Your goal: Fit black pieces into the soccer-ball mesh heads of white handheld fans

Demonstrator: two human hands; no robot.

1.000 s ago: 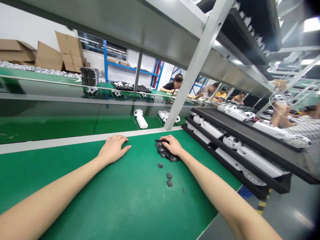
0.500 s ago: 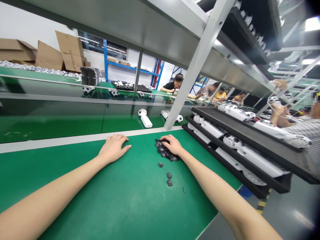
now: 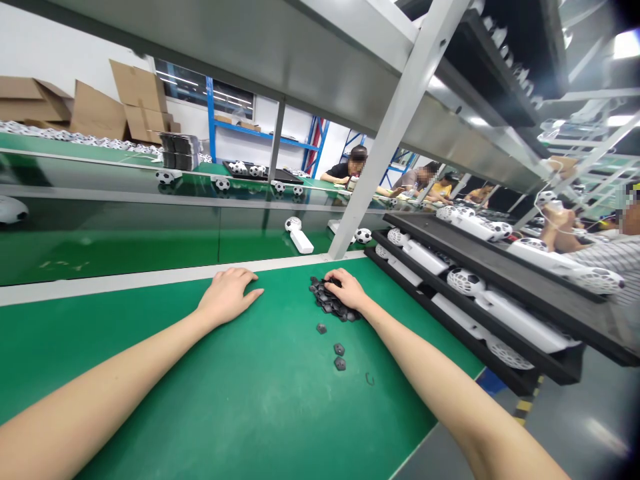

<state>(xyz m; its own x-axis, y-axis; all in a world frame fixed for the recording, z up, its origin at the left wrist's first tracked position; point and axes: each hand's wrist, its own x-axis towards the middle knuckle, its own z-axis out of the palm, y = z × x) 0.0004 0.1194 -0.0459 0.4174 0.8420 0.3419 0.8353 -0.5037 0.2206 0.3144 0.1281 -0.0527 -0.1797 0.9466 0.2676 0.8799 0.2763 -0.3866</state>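
My left hand (image 3: 227,293) lies palm down on the green table mat (image 3: 240,387), fingers loosely together, holding nothing. My right hand (image 3: 346,288) rests on a pile of small dark grey plastic pieces (image 3: 327,301) near the table's far edge; whether its fingers grip any piece is hidden. Three loose dark pieces (image 3: 339,349) and a small dark ring (image 3: 369,379) lie on the mat nearer to me.
Beyond the white table edge runs a green conveyor belt (image 3: 150,243) carrying a white football-patterned handheld fan (image 3: 299,235). Black trays of such fans (image 3: 480,293) are stacked at right. A grey shelf post (image 3: 385,147) rises behind the pile. Other people sit farther along the line.
Both hands have stayed in place. The white fans on the conveyor belts have drifted along, the near one to the right, those on the far belt to the left.
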